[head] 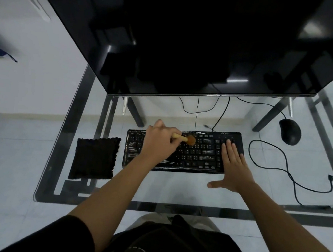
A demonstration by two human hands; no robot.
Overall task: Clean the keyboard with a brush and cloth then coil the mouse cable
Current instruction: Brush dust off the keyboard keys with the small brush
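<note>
Step in hand: brushing of the black flat plastic keyboard [181, 150], judged early in the task, with wiping and cable coiling not yet done
Keyboard position: lay flat on the clear glass desk top [114, 186], below the edge of the large dark glossy monitor [181, 35]; appeared covered by a shiny clear film
Left hand [160, 140]: closed around the pale wooden handle of the small brush with tan bristles [189, 140]; bristles met the upper key rows near the keyboard's middle
Right hand [232, 163]: spread flat, holding nothing; fingertips [228, 141] pressed on the right-hand key block, thumb out over the glass
Brushing method (advice): short strokes along each row, in one direction, toward an edge; light pressure, bristles kept angled into the gaps
Bracing (advice): flat hand kept down so the keyboard did not slide on the glass
Cloth: black square folded cloth with scalloped edge [94, 157] lay just beside the keyboard's left end, untouched
Mouse: black rounded computer mouse [290, 131] rested well to the right
Cable: thin black mouse cable [276, 169] trailed loose in open loops, plug end free
</note>
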